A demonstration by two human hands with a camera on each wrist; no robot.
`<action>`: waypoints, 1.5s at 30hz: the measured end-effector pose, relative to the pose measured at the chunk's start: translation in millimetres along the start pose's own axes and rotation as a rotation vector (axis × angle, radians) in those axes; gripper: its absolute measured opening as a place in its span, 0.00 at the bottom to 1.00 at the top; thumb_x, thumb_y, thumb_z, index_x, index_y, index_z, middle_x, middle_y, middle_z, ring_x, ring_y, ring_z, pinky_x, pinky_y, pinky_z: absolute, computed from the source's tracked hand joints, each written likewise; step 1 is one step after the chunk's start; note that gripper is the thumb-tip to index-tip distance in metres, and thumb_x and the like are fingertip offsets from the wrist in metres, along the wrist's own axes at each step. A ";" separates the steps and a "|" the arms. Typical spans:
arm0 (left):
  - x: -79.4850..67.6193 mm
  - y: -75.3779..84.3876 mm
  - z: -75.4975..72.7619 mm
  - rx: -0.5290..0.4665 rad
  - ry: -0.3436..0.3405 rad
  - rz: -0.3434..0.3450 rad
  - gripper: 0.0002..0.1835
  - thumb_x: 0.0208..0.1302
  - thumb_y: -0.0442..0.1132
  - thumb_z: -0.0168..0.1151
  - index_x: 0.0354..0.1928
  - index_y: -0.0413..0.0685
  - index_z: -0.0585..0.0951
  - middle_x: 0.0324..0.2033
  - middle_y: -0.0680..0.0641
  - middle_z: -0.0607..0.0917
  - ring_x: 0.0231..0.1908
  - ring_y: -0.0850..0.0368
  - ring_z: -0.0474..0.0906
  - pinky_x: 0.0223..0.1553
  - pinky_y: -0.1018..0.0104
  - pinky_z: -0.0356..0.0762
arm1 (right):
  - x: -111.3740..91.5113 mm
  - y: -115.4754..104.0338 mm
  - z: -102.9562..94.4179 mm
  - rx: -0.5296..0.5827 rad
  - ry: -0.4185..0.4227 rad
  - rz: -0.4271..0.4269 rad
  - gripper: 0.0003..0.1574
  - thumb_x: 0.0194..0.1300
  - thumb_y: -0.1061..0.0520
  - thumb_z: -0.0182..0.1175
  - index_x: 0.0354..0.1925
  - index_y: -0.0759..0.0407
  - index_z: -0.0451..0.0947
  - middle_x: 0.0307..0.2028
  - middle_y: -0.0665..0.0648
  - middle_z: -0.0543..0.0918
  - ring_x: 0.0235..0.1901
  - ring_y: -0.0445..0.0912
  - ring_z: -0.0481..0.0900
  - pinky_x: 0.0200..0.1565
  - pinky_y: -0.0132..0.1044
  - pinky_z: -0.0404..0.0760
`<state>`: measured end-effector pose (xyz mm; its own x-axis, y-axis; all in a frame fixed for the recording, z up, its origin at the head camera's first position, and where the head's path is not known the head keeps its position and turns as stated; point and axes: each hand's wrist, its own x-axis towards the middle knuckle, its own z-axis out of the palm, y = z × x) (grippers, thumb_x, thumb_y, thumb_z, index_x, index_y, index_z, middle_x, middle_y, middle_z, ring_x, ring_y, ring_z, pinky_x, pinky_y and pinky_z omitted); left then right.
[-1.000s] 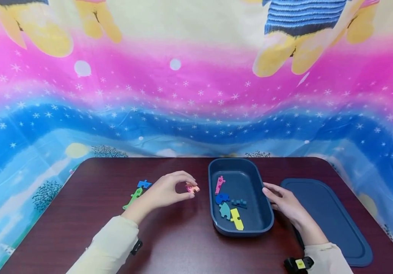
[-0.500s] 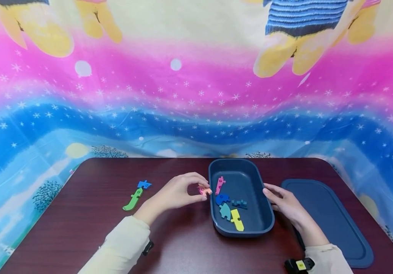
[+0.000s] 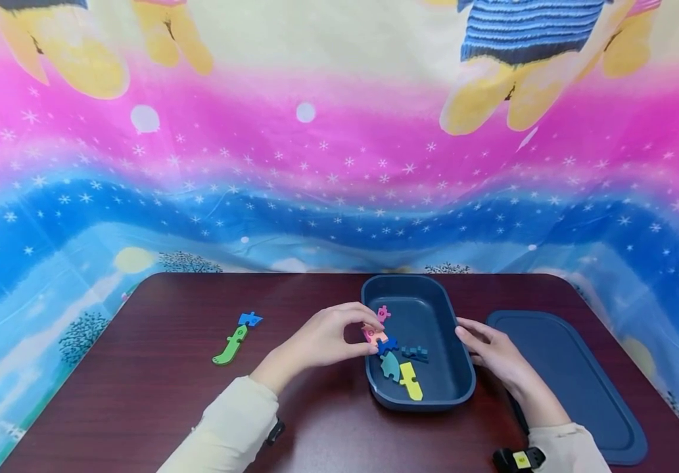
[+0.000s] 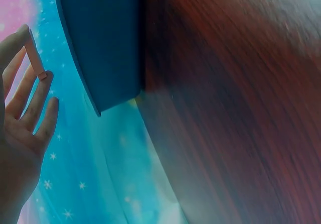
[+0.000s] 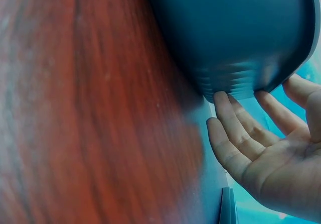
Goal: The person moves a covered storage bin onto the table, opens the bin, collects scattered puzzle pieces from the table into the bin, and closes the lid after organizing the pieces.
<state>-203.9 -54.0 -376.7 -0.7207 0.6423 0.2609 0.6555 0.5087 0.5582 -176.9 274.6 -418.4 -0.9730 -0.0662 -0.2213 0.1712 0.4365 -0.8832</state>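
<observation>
My left hand [image 3: 330,335] pinches a pink-orange jigsaw puzzle piece [image 3: 377,335] between thumb and fingertips, over the left rim of a dark blue box [image 3: 434,315]. In the left wrist view the puzzle piece [image 4: 34,57] shows edge-on beside the box wall [image 4: 103,38]. Inside the box are a pink piece [image 3: 383,313], a dark blue piece [image 3: 389,345], a teal piece [image 3: 390,366], a yellow piece [image 3: 411,382] and a dark teal piece [image 3: 415,353]. My right hand [image 3: 499,351] touches the box's right side, its extended fingers [image 5: 228,118] against the outer wall.
A blue piece [image 3: 249,319] and a longer green piece [image 3: 234,345] lie joined on the brown table [image 3: 156,394] at the left. To the right of the box rests a flat dark blue lid [image 3: 570,381], partly behind my right forearm. A patterned cloth [image 3: 315,164] hangs behind the table.
My left hand has moved right with the pink-orange puzzle piece, from above the table to over the box. The right hand has stayed at the box's side.
</observation>
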 end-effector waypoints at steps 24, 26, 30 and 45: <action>13.3 18.3 25.1 -0.005 -0.078 0.096 0.20 0.58 0.50 0.73 0.53 0.60 0.85 0.52 0.60 0.82 0.55 0.67 0.74 0.55 0.70 0.74 | 0.5 -0.7 -0.6 -0.001 -0.007 0.006 0.47 0.73 0.34 0.51 0.76 0.60 0.54 0.69 0.72 0.64 0.63 0.64 0.70 0.57 0.53 0.76; 14.9 19.9 27.1 0.000 -0.081 0.102 0.20 0.58 0.50 0.73 0.53 0.59 0.85 0.52 0.60 0.82 0.55 0.67 0.75 0.55 0.70 0.74 | 0.7 -0.8 -0.4 -0.004 -0.004 0.003 0.47 0.73 0.35 0.51 0.76 0.61 0.55 0.68 0.72 0.64 0.63 0.64 0.70 0.57 0.53 0.76; 16.8 22.9 31.8 -0.006 -0.088 0.105 0.20 0.59 0.51 0.73 0.53 0.59 0.85 0.51 0.59 0.82 0.53 0.68 0.75 0.53 0.72 0.74 | 1.0 -0.7 0.8 -0.010 0.003 0.005 0.47 0.73 0.34 0.51 0.75 0.61 0.56 0.68 0.72 0.65 0.62 0.64 0.71 0.57 0.53 0.76; 26.2 34.7 47.8 -0.047 -0.115 0.111 0.20 0.61 0.52 0.71 0.54 0.59 0.85 0.51 0.62 0.82 0.52 0.72 0.74 0.53 0.74 0.74 | 1.2 -0.4 1.3 -0.014 0.002 0.007 0.47 0.73 0.34 0.51 0.75 0.62 0.56 0.67 0.72 0.66 0.61 0.62 0.72 0.56 0.52 0.77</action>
<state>-189.2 7.9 -388.1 -0.6119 0.7559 0.2326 0.7163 0.4050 0.5682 -177.9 273.2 -418.9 -0.9720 -0.0611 -0.2268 0.1761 0.4496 -0.8757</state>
